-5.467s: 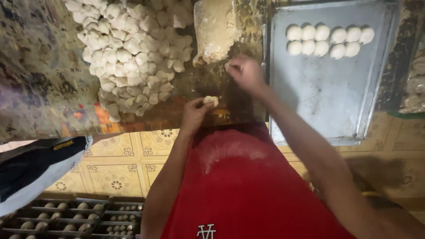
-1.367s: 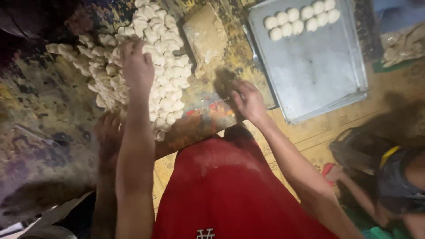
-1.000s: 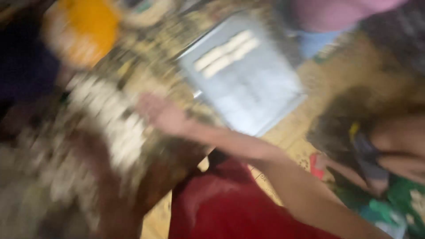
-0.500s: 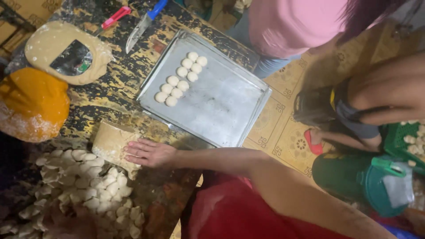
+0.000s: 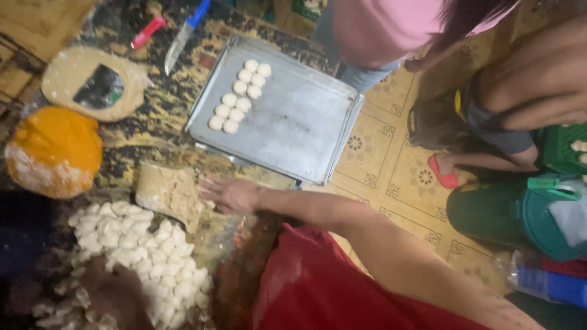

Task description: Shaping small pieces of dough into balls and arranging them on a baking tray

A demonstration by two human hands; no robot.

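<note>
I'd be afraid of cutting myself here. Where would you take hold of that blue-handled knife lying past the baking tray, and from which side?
Grip the knife by its blue handle, which points to the far edge of the table. Come from that far side, above the handle; the bare blade lies flat, slanting down-left towards the round dough sheet, so stay off that end. The metal tray lies close on its right.

The person wears a red shirt [image 5: 318, 293]. Both arms are bare, without sleeves on the forearms. The right hand [image 5: 229, 194] and the left hand [image 5: 116, 293] have no gloves.
</note>
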